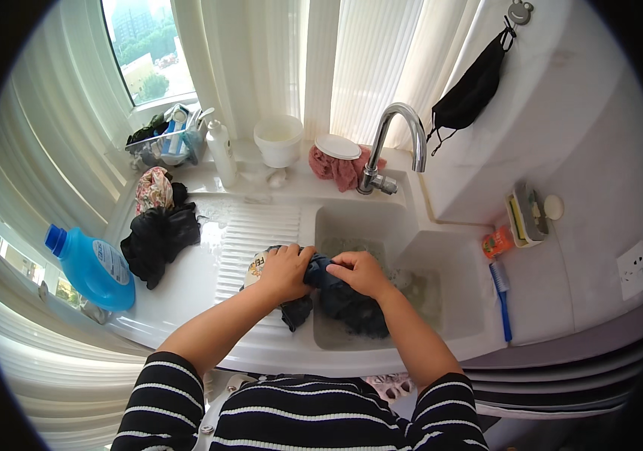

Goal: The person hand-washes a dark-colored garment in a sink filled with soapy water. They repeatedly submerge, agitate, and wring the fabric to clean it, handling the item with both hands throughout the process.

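Observation:
A wet dark blue garment (pixel 348 304) is draped over the sink's left edge, part of it hanging into the basin and part lying on the ridged washboard (pixel 261 229). My left hand (pixel 288 272) is closed on the bunched cloth at the washboard's edge, beside a pale printed patch (pixel 255 268). Just to its right, my right hand (pixel 360 272) grips the same garment over the basin, its fingers curled at the cloth. Cloudy, sudsy water (pixel 419 293) shows in the sink (pixel 460 259) beneath the hanging part.
A chrome faucet (pixel 412 124) arches behind the basin. Left stand a blue detergent bottle (pixel 96 270) and black clothes (pixel 158 240). At the back are a white pump bottle (pixel 221 154), a white tub (pixel 278 143) and a pink cloth (pixel 336 171). A blue brush (pixel 502 301) lies right.

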Action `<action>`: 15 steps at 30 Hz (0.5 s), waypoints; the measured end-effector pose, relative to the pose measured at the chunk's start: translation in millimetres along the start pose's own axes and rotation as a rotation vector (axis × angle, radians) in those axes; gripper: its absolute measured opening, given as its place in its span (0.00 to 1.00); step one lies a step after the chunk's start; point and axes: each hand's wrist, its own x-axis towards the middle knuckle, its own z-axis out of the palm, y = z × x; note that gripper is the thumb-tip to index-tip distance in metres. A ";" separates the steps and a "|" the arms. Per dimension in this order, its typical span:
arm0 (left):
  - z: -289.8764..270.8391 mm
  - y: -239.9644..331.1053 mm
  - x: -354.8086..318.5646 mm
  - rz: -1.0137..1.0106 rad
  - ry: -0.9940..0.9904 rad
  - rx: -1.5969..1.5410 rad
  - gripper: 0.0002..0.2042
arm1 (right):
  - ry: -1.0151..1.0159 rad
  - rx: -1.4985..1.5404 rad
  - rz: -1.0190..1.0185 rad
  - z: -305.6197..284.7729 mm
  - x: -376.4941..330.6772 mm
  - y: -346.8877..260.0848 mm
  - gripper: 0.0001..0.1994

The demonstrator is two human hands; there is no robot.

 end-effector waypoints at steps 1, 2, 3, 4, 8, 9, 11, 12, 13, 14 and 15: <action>4.9 -12.2 -0.6 0.008 0.031 -0.018 0.29 | -0.043 0.269 0.021 -2.8 5.5 14.2 0.11; 12.4 -24.4 -2.8 0.014 0.063 -0.038 0.27 | -0.149 0.417 0.066 -13.0 10.6 38.4 0.29; 16.8 -30.8 -4.4 0.020 0.098 -0.059 0.24 | -0.192 0.218 0.062 -19.9 13.5 65.1 0.34; 14.0 -27.7 -6.8 0.008 0.129 -0.097 0.21 | -0.232 0.020 0.062 -23.8 11.3 95.6 0.40; 14.5 -37.1 -7.0 -0.201 0.154 -0.325 0.18 | -0.277 -0.522 0.300 18.7 -3.0 109.5 0.58; 6.8 -35.4 -3.2 -0.249 0.124 -0.386 0.17 | -0.216 -0.579 0.350 31.7 -7.1 97.6 0.58; 3.7 -29.8 8.0 -0.303 0.053 -0.611 0.16 | 0.014 -0.498 0.050 46.9 5.8 152.2 0.46; 3.1 -30.1 10.0 -0.328 0.010 -0.768 0.16 | 0.029 -0.322 -0.098 46.8 14.1 152.6 0.40; 0.9 -29.2 11.6 -0.350 -0.033 -0.925 0.16 | 0.045 -0.144 -0.242 46.1 20.4 153.1 0.33; -0.2 -23.3 10.6 -0.366 -0.078 -1.136 0.14 | 0.085 -0.030 -0.164 40.6 21.1 154.7 0.28; -6.5 -13.7 10.2 -0.396 -0.099 -1.297 0.14 | 0.125 0.081 -0.082 28.6 17.4 150.5 0.23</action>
